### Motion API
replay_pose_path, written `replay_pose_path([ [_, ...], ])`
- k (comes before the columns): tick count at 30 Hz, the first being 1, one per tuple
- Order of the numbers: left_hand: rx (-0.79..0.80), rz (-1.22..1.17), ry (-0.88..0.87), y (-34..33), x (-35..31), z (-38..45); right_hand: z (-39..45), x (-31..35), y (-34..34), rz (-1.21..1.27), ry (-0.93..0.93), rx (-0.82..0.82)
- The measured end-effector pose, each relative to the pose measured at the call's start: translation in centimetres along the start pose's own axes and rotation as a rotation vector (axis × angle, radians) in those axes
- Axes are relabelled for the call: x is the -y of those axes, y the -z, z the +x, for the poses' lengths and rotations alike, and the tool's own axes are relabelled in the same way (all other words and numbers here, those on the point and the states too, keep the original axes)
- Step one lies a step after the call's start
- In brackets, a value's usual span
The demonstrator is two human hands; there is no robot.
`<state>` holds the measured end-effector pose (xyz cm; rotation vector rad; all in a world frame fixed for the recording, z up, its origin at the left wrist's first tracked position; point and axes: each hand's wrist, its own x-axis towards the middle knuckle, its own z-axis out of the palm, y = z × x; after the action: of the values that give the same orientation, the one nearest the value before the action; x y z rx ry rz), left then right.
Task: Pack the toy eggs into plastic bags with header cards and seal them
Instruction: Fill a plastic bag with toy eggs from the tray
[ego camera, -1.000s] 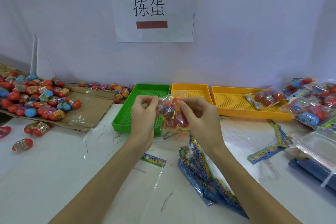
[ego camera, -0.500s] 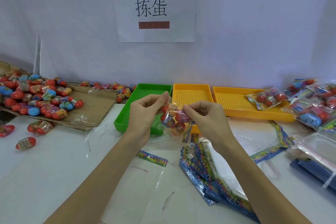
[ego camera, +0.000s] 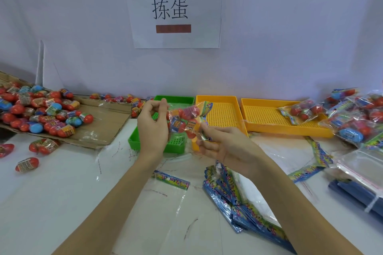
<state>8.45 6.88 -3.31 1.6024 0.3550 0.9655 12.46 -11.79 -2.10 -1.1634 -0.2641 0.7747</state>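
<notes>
Above the green perforated tray (ego camera: 187, 99), the left hand (ego camera: 153, 128) and right hand (ego camera: 226, 145) pinch a crinkly clear bag (ego camera: 186, 122) of glossy red and blue toy eggs with a colourful header card (ego camera: 207, 106). Left of the tray, loose eggs (ego camera: 39, 109) lie on flat cardboard (ego camera: 107, 124). The white table (ego camera: 51, 192) meets a pale wall bearing a paper sign (ego camera: 174, 8).

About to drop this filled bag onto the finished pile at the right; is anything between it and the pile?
Nothing visible blocks it. The filled bag, held in both hands, is in the air; its path right passes over the two yellow trays, one holding a packed bag, toward the pile.
</notes>
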Motion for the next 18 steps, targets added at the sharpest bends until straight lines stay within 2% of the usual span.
replay_pose_path([
  [3, -0.039, 0.027, -0.053, -0.02, -0.19, 0.03, 0.15, -0.18, -0.01, -0.082, 0.140, -0.097],
  [9, -0.028, 0.047, -0.083, 0.01, -0.30, 0.11, 0.10, 0.34, -0.25, -0.548, 0.437, -0.269],
  [12, 0.021, -0.006, -0.096, 0.39, -0.59, -0.02, 0.04, 0.45, -0.55, -0.384, 0.340, -0.215],
  [14, 0.074, -0.049, -0.094, 0.25, -0.86, -0.33, 0.10, 0.40, -0.54, -0.327, 0.284, -0.252],
  [18, 0.112, -0.054, -0.092, -0.18, -0.82, -0.71, 0.17, 0.09, -0.73, -0.334, 0.352, -0.298],
])
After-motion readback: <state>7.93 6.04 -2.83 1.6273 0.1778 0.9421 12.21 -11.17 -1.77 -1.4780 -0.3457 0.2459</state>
